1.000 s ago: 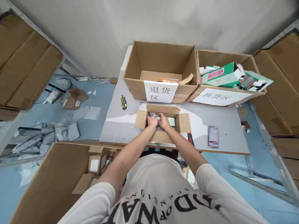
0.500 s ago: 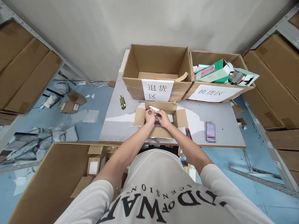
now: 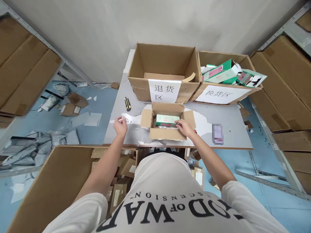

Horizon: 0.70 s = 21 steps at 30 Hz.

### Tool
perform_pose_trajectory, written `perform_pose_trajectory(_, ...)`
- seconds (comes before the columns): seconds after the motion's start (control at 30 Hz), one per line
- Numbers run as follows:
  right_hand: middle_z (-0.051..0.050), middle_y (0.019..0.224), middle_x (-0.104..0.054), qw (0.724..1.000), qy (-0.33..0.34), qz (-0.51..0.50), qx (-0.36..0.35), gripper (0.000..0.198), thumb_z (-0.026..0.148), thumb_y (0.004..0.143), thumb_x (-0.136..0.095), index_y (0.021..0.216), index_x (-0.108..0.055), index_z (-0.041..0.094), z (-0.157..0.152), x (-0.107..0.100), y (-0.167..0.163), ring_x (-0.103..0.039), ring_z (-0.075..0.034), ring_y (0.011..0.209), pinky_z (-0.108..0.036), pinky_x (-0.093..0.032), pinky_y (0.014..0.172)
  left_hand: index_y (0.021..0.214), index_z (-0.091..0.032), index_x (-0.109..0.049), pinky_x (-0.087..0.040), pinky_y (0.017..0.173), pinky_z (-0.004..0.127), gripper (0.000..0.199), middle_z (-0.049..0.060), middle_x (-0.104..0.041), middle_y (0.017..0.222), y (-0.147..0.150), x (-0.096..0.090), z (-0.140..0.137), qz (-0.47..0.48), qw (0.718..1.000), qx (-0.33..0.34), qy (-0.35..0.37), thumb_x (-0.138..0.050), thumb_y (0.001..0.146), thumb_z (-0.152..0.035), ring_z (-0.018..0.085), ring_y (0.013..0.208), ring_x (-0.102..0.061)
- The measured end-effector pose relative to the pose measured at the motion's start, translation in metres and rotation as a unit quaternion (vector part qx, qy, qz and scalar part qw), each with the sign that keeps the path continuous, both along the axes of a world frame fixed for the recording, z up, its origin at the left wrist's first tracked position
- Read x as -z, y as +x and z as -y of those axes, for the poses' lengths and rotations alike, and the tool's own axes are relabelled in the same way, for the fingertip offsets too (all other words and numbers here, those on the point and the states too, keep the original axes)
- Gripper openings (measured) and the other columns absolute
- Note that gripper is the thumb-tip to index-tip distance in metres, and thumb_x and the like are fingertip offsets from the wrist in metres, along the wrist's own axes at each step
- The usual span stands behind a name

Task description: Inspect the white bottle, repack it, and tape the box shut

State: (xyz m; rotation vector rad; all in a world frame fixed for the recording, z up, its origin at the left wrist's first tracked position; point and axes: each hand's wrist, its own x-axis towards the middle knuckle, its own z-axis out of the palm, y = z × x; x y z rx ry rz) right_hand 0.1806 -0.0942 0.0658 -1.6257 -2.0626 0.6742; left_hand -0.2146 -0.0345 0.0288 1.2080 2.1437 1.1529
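My left hand (image 3: 120, 125) is over the left part of the table, its fingers closed on a crumpled piece of white paper (image 3: 128, 118). In the middle stands a small open cardboard carton (image 3: 167, 134) with its flaps folded out. Inside it lies a green and white box (image 3: 167, 119) with a pinkish strip along its front. My right hand (image 3: 184, 127) reaches over the carton's right side, fingers closed at the right end of that box. Some white material shows in front of the box.
Behind the carton stand a large cardboard box (image 3: 138, 87) and another box (image 3: 194, 97) full of green and pink packages, both with paper signs. A yellow and black utility knife (image 3: 127, 104) lies left. A blurred purple object (image 3: 217, 134) lies right. Below is a big carton (image 3: 60, 181) of parcels.
My left hand has moved left out of the carton with the white paper. My right hand has shifted right to the end of the green and white box, which now shows fully.
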Motion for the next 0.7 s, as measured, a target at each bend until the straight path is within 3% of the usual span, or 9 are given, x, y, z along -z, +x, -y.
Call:
perform_pose_trajectory(0.1, -0.01, 0.108, -0.067, 0.997, -0.038, 0.06, -0.018, 0.026, 0.018, 0.091, -0.049, 0.11, -0.066, 0.016, -0.005, 0.005, 0.0, -0.063, -0.021, 0.096, -0.035, -0.049, 0.089, 0.099, -0.011, -0.06, -0.05, 0.09, 0.048, 0.024, 0.013, -0.071, 0.081, -0.012, 0.028, 0.006, -0.046, 0.993, 0.028, -0.105, -0.06, 0.079, -0.025, 0.03, 0.089, -0.069)
perform_pose_trajectory(0.17, -0.011, 0.111, -0.066, 0.992, -0.055, 0.104, -0.044, 0.028, 0.017, 0.091, -0.049, 0.114, -0.065, 0.015, -0.012, 0.004, -0.008, -0.061, -0.022, 0.104, -0.034, -0.047, 0.093, 0.101, -0.008, -0.059, -0.048, 0.092, 0.052, 0.029, 0.017, -0.071, 0.088, -0.004, 0.036, 0.007, -0.043, 0.99, 0.055, -0.119, -0.061, 0.075, -0.022, 0.034, 0.096, -0.068)
perform_pose_trajectory(0.27, -0.013, 0.119, -0.061, 0.98, -0.072, 0.162, -0.093, 0.035, 0.018, 0.09, -0.052, 0.124, -0.06, 0.015, -0.033, 0.001, -0.03, -0.058, -0.023, 0.111, -0.033, -0.045, 0.095, 0.119, -0.006, -0.053, -0.043, 0.102, 0.05, 0.044, 0.025, -0.063, 0.12, 0.019, 0.03, 0.014, -0.044, 0.992, 0.083, -0.086, -0.057, 0.079, -0.023, 0.033, 0.117, -0.059)
perform_pose_trajectory(0.33, -0.014, 0.123, -0.057, 0.969, -0.076, 0.194, -0.134, 0.042, 0.021, 0.088, -0.057, 0.13, -0.056, 0.017, -0.051, -0.002, -0.05, -0.055, -0.024, 0.113, -0.034, -0.045, 0.095, 0.129, -0.011, -0.048, -0.037, 0.11, 0.044, 0.047, 0.02, -0.052, 0.139, 0.037, 0.016, 0.027, -0.061, 0.99, 0.126, -0.024, -0.053, 0.084, -0.026, 0.027, 0.132, -0.048)
perform_pose_trajectory(0.37, -0.014, 0.125, -0.055, 0.962, -0.078, 0.211, -0.153, 0.046, 0.022, 0.086, -0.06, 0.132, -0.054, 0.018, -0.061, -0.002, -0.061, -0.054, -0.025, 0.115, -0.035, -0.045, 0.095, 0.129, -0.011, -0.05, -0.034, 0.112, 0.044, 0.046, 0.02, -0.05, 0.141, 0.046, 0.007, 0.036, -0.088, 0.976, 0.193, 0.05, -0.051, 0.086, -0.028, 0.027, 0.135, -0.045)
perform_pose_trajectory(0.43, -0.015, 0.129, -0.051, 0.949, -0.086, 0.247, -0.178, 0.057, 0.022, 0.08, -0.069, 0.135, -0.051, 0.021, -0.079, 0.0, -0.084, -0.05, -0.028, 0.119, -0.038, -0.045, 0.095, 0.122, -0.015, -0.056, -0.035, 0.112, 0.044, 0.039, 0.016, -0.055, 0.136, 0.067, -0.01, 0.054, -0.147, 0.903, 0.382, 0.13, -0.053, 0.087, -0.032, 0.026, 0.132, -0.047)
perform_pose_trajectory(0.5, -0.015, 0.133, -0.048, 0.939, -0.1, 0.275, -0.179, 0.061, 0.019, 0.077, -0.072, 0.134, -0.051, 0.024, -0.09, 0.007, -0.104, -0.046, -0.03, 0.122, -0.04, -0.045, 0.095, 0.12, -0.021, -0.06, -0.033, 0.112, 0.046, 0.035, 0.012, -0.061, 0.13, 0.091, -0.023, 0.067, -0.198, 0.809, 0.539, 0.125, -0.055, 0.087, -0.032, 0.026, 0.126, -0.053)
perform_pose_trajectory(0.53, -0.016, 0.133, -0.047, 0.937, -0.106, 0.285, -0.174, 0.057, 0.018, 0.078, -0.07, 0.133, -0.053, 0.024, -0.093, 0.011, -0.113, -0.045, -0.031, 0.123, -0.041, -0.045, 0.094, 0.12, -0.022, -0.06, -0.03, 0.113, 0.048, 0.035, 0.012, -0.061, 0.129, 0.102, -0.026, 0.071, -0.22, 0.786, 0.567, 0.108, -0.056, 0.087, -0.032, 0.027, 0.127, -0.052)
perform_pose_trajectory(0.7, -0.023, 0.132, -0.047, 0.934, -0.109, 0.305, -0.154, 0.036, 0.012, 0.088, -0.051, 0.122, -0.059, 0.019, -0.085, 0.033, -0.131, -0.045, -0.032, 0.121, -0.043, -0.046, 0.09, 0.118, -0.02, -0.06, -0.027, 0.111, 0.051, 0.036, 0.013, -0.067, 0.111, 0.14, -0.018, 0.069, -0.307, 0.8, 0.516, 0.006, -0.064, 0.083, -0.026, 0.03, 0.11, -0.06)
